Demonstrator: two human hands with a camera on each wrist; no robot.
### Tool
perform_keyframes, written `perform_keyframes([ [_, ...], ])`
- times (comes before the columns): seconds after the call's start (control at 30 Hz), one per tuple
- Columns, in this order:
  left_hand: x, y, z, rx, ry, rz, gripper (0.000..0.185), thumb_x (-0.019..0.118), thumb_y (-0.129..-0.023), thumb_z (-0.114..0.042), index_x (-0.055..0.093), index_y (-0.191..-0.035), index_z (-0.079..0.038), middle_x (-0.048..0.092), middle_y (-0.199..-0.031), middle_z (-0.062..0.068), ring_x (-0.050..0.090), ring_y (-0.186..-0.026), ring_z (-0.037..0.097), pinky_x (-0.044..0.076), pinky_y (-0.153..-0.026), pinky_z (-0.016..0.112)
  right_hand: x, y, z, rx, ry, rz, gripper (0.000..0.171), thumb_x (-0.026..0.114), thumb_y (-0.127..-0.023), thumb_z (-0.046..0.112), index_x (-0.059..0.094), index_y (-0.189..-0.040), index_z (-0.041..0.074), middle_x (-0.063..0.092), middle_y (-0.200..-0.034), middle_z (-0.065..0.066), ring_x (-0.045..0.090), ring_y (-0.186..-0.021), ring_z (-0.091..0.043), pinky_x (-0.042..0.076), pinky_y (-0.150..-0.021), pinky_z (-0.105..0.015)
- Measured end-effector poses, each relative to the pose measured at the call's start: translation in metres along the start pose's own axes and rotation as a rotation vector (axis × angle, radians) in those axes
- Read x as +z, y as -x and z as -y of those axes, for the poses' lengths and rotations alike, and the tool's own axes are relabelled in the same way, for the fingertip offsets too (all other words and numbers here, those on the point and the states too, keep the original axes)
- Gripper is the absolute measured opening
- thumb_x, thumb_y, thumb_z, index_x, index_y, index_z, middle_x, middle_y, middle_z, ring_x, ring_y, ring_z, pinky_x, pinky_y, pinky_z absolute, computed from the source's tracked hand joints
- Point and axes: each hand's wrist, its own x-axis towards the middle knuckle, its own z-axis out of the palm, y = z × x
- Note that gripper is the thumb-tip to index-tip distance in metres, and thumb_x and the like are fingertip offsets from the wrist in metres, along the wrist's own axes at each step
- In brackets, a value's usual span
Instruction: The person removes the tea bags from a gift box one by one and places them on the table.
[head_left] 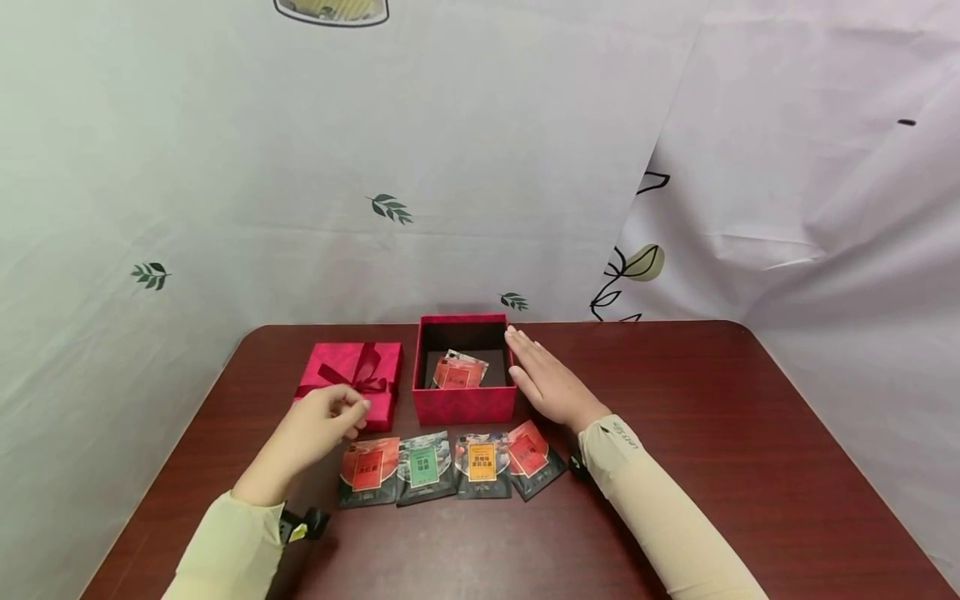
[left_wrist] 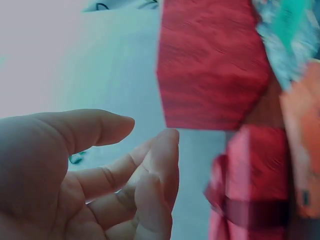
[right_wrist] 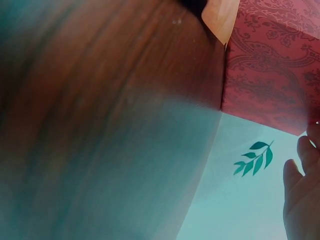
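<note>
My left hand (head_left: 326, 423) hovers over the near edge of the red gift box lid (head_left: 386, 358), its fingers loosely bent; the left wrist view shows a gap between thumb and fingertips with nothing in it. With straight fingers, my right hand (head_left: 555, 385) lies along the right side of the red gift box (head_left: 465, 407), fingertips at its rim. The box stands uncovered, and inside its dark interior lie a red sachet (head_left: 457, 374) and a paler one partly behind it. A patterned side of the box (right_wrist: 270, 70) fills the upper right of the right wrist view.
In front of the box, a row of sachets lies on the brown table (head_left: 675, 392): a red one (head_left: 368, 472), a green one (head_left: 424, 468), an orange one (head_left: 482, 465) and a tilted red one (head_left: 534, 458). A pale leaf-print cloth (head_left: 480, 167) hangs behind.
</note>
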Motion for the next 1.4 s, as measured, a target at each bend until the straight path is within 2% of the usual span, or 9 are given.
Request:
perform_keyframes([
  [0.2, 0.003, -0.015, -0.027, 0.082, 0.045, -0.008, 0.018, 0.065, -0.099, -0.018, 0.067, -0.109, -0.002, 0.068, -0.081, 0.005, 0.067, -0.074, 0.023, 0.055, -0.069, 0.034, 0.001, 0.000, -0.001, -0.010, 0.000, -0.001, 0.062, 0.047, -0.107, 0.025, 0.022, -0.161, 0.006, 0.021, -0.167, -0.009, 0.020, -0.153, -0.032, 0.021, -0.122, -0.049],
  [0.37, 0.012, -0.025, -0.051, 0.103, 0.102, -0.006, 0.017, 0.066, -0.099, -0.019, 0.067, -0.109, -0.005, 0.070, -0.089, 0.007, 0.068, -0.077, 0.018, 0.058, -0.072, 0.033, 0.001, 0.000, -0.001, -0.003, 0.002, -0.001, 0.064, 0.048, -0.107, 0.025, 0.021, -0.162, 0.007, 0.021, -0.168, -0.008, 0.018, -0.154, -0.028, 0.020, -0.122, -0.049],
  [0.6, 0.026, -0.042, -0.072, 0.155, 0.084, -0.014, 0.018, 0.065, -0.099, -0.018, 0.068, -0.112, -0.007, 0.072, -0.098, 0.009, 0.068, -0.082, 0.020, 0.057, -0.076, 0.038, 0.001, 0.000, 0.000, 0.011, -0.005, 0.000, 0.064, 0.049, -0.107, 0.027, 0.022, -0.162, 0.008, 0.021, -0.168, -0.007, 0.016, -0.155, -0.024, 0.019, -0.123, -0.046],
  [0.8, 0.042, -0.057, -0.082, 0.137, 0.095, 0.006, 0.031, 0.065, -0.099, -0.020, 0.067, -0.125, -0.004, 0.072, -0.112, 0.012, 0.069, -0.095, 0.024, 0.058, -0.082, 0.041, 0.000, 0.000, 0.000, 0.002, -0.004, -0.003, 0.063, 0.047, -0.107, 0.028, 0.023, -0.161, 0.007, 0.022, -0.167, -0.008, 0.019, -0.154, -0.028, 0.020, -0.123, -0.048],
  [1.0, 0.061, -0.073, -0.081, 0.095, 0.125, -0.004, 0.038, 0.062, -0.099, -0.019, 0.062, -0.133, -0.002, 0.067, -0.125, 0.015, 0.066, -0.113, 0.030, 0.055, -0.094, 0.046, 0.001, 0.000, 0.000, -0.001, 0.001, -0.004, 0.063, 0.045, -0.108, 0.031, 0.022, -0.161, 0.007, 0.021, -0.167, -0.008, 0.020, -0.154, -0.031, 0.021, -0.122, -0.048],
  [1.23, 0.078, -0.089, -0.081, 0.078, 0.069, -0.045, 0.047, 0.059, -0.098, -0.016, 0.054, -0.141, 0.004, 0.060, -0.137, 0.021, 0.060, -0.124, 0.033, 0.049, -0.103, 0.047, 0.002, 0.000, -0.001, -0.001, -0.003, -0.007, 0.063, 0.049, -0.107, 0.025, 0.023, -0.161, 0.006, 0.022, -0.167, -0.009, 0.019, -0.154, -0.030, 0.022, -0.122, -0.050],
  [1.3, 0.080, -0.094, -0.083, 0.063, 0.043, -0.043, 0.049, 0.057, -0.099, -0.015, 0.051, -0.143, 0.005, 0.057, -0.140, 0.022, 0.067, -0.105, 0.028, 0.052, -0.097, 0.043, 0.001, 0.000, -0.001, 0.003, -0.001, -0.005, 0.063, 0.049, -0.107, 0.025, 0.024, -0.161, 0.006, 0.022, -0.167, -0.008, 0.019, -0.154, -0.029, 0.021, -0.122, -0.049],
  [1.37, 0.083, -0.098, -0.085, 0.033, 0.023, -0.026, 0.051, 0.055, -0.100, -0.014, 0.047, -0.146, 0.006, 0.062, -0.129, 0.025, 0.064, -0.079, 0.024, 0.054, -0.086, 0.041, 0.001, 0.000, -0.001, 0.003, 0.002, 0.000, 0.063, 0.048, -0.107, 0.027, 0.023, -0.161, 0.006, 0.021, -0.167, -0.008, 0.017, -0.154, -0.027, 0.020, -0.123, -0.048],
  [1.4, 0.084, -0.099, -0.086, 0.017, 0.001, -0.022, 0.051, 0.054, -0.101, -0.013, 0.046, -0.147, 0.006, 0.062, -0.129, 0.026, 0.062, -0.077, 0.022, 0.054, -0.084, 0.041, 0.001, 0.000, -0.001, 0.005, 0.004, 0.001, 0.063, 0.047, -0.108, 0.028, 0.022, -0.161, 0.007, 0.021, -0.168, -0.007, 0.017, -0.154, -0.026, 0.020, -0.123, -0.047],
])
